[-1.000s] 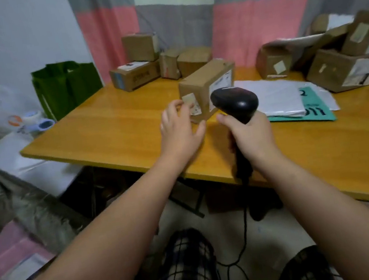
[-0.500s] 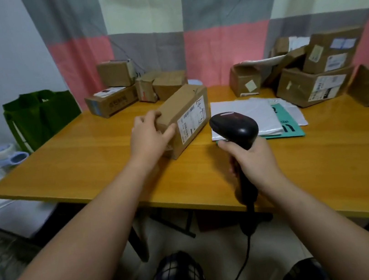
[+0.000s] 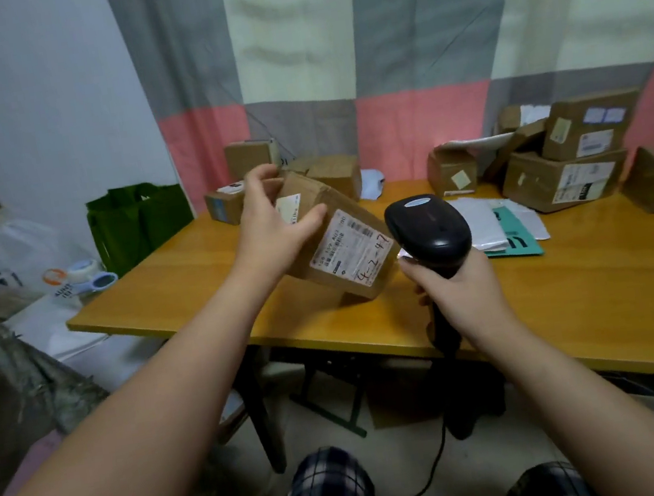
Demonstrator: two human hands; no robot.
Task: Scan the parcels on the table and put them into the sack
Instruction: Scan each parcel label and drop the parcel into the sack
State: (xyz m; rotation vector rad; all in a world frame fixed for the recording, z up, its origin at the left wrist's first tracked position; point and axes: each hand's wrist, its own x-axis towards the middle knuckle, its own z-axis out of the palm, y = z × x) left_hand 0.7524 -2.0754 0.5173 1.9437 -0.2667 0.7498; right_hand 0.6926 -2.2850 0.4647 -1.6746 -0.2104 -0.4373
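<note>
My left hand grips a brown cardboard parcel by its left end and holds it tilted above the wooden table. The parcel's white label with the handwritten "4-2-47" faces me and the scanner. My right hand holds a black barcode scanner by its handle just right of the parcel, head pointed at the label. A grey woven sack lies at the left, beside the table.
Several cardboard parcels are piled at the table's back right, and more boxes stand at the back left. White and teal mailer bags lie flat behind the scanner. A green bag stands left of the table. The scanner cable trails over the floor.
My left hand has lifted the parcel off the table and tilted its label toward the scanner. The scanner stays in my right hand, close to the label.
</note>
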